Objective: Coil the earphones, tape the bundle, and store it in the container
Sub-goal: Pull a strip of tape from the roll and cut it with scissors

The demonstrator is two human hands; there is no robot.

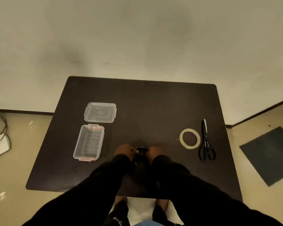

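Observation:
Black earphones [141,151] form a small coil held between both hands over the middle of the dark table [145,111]. My left hand [124,150] grips the coil's left side and my right hand [155,151] grips its right side. A clear plastic container [89,142] stands open at the left, and its clear lid [100,112] lies flat just behind it. A roll of clear tape [189,139] lies flat to the right of my hands. Most of the cable is hidden by my fingers and dark against the table.
Black scissors [206,142] lie shut beside the tape near the table's right edge. A dark mat [271,154] lies on the floor at the right. Cables [2,128] and a white object are on the floor at the left. A wall rises behind the table.

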